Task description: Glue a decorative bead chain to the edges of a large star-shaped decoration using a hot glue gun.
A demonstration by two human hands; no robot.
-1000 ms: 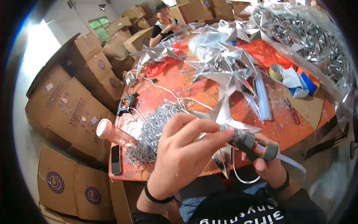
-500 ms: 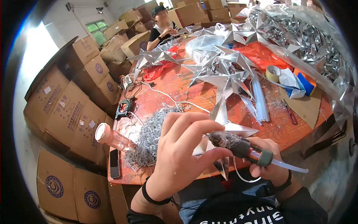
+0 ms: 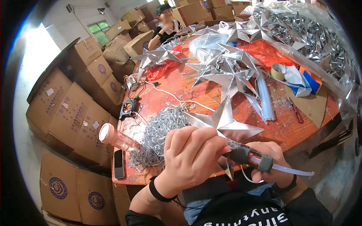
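My right hand (image 3: 272, 152) grips a dark glue gun (image 3: 241, 154), which lies slantwise with its nozzle toward my left hand. From its back end juts a whitish glue stick (image 3: 294, 170). My left hand (image 3: 192, 156) is closed right at the nozzle, fingers curled and pressed together; what they pinch is hidden. Just beyond my hands lies a silver foil star (image 3: 218, 121), its near point partly covered by them. A heap of silver tinsel (image 3: 162, 126) sits left of the star, close to my left hand.
A pink bottle (image 3: 118, 138) leans by the tinsel, near a phone (image 3: 119, 164). Another glue gun (image 3: 129, 108) lies at the table's left edge. Farther off are more stars (image 3: 230, 77), glue sticks (image 3: 266, 98), red-handled pliers (image 3: 296, 113) and a tape roll (image 3: 278, 71). A co-worker (image 3: 166, 26) sits opposite.
My left hand has turned and its fingers have curled closed at the nozzle, where thumb and fingers were spread around it before. The co-worker has raised a hand toward the head.
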